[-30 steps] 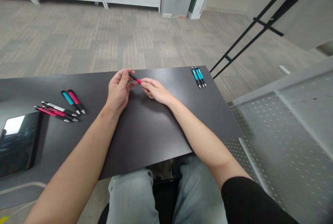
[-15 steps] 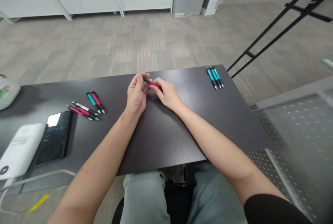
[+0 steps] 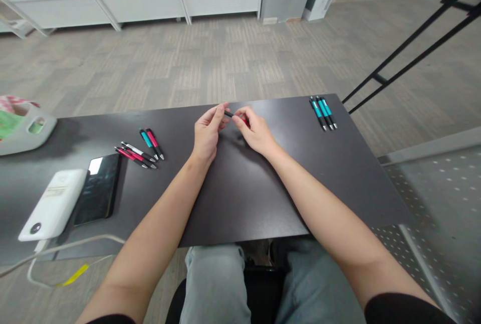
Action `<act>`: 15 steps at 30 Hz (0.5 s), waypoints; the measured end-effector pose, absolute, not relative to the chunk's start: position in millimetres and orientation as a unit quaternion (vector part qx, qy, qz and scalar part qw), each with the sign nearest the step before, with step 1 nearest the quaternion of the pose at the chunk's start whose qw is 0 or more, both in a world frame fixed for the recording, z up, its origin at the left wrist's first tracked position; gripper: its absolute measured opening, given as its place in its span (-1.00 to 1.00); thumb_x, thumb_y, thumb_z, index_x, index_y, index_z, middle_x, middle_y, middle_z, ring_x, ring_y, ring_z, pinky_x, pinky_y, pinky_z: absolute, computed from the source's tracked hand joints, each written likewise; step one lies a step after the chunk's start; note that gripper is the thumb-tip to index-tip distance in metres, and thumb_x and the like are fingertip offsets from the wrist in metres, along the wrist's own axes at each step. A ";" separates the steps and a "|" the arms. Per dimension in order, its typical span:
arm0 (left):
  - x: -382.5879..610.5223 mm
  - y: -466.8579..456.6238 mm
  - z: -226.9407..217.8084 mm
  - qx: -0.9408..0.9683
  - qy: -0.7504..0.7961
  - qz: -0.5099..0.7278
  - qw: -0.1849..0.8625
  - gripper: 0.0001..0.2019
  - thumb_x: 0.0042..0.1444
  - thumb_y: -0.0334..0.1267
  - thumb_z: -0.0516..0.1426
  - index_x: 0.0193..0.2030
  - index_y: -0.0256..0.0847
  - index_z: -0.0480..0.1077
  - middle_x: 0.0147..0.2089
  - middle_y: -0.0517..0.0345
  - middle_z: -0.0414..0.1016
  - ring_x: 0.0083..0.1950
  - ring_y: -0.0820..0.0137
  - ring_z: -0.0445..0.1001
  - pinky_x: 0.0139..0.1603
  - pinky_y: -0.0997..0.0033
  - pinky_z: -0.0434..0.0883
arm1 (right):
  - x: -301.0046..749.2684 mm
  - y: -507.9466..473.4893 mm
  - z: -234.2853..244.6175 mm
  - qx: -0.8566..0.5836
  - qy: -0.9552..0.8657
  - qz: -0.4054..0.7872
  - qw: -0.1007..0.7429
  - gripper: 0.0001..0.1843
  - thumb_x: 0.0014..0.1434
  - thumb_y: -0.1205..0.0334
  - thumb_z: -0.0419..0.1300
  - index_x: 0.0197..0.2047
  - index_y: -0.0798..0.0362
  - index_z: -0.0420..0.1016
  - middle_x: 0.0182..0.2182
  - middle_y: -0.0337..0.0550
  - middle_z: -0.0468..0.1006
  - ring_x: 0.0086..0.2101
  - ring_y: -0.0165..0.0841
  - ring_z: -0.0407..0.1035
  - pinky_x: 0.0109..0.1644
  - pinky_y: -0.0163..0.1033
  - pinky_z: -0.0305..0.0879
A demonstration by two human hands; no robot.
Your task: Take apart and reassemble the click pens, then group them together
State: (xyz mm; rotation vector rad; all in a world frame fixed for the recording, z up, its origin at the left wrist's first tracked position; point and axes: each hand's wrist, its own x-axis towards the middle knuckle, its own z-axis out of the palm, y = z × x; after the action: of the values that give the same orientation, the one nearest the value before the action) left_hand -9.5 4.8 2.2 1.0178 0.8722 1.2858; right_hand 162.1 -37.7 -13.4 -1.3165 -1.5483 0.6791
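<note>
Between my two hands, above the far middle of the dark table, is a red and black pen (image 3: 229, 114). My left hand (image 3: 209, 131) pinches its black end between thumb and fingers. My right hand (image 3: 256, 130) closes round the red part, hiding most of it. To the left lie a teal pen (image 3: 148, 142), a red pen (image 3: 154, 141), a white pen (image 3: 136, 150) and more red pens (image 3: 131, 157), all with black grips. At the far right corner, three teal pens (image 3: 323, 112) rest side by side.
A black phone (image 3: 98, 191) and a white power bank (image 3: 54, 206) with a cable (image 3: 84, 239) lie on the table's left. Beyond them stands a white basket (image 3: 41, 131) holding pink and green items. A black metal frame (image 3: 406, 53) rises past the right edge.
The view has swung left, so the table's things appear further right. Both hands still hold the red and black pen; my right hand now covers more of its red part.
</note>
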 end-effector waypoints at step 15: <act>-25.1 21.1 -1.0 0.496 0.402 0.602 0.480 -0.76 0.51 0.08 0.47 0.05 0.00 0.85 -0.07 0.12 0.80 -0.22 0.40 0.61 -0.09 0.41 0.56 | 163.9 -43.2 -2.6 -0.536 -0.627 0.300 0.479 -0.65 0.63 -0.22 0.24 0.01 -0.12 0.59 -0.30 -0.28 0.47 -0.19 -0.21 0.39 0.07 -0.11 0.32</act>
State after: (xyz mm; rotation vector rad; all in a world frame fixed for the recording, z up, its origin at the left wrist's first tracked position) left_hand -25.1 21.1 -1.0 1.2099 0.9807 1.4693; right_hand 163.9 -43.2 -2.6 -1.3091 -1.5301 0.7330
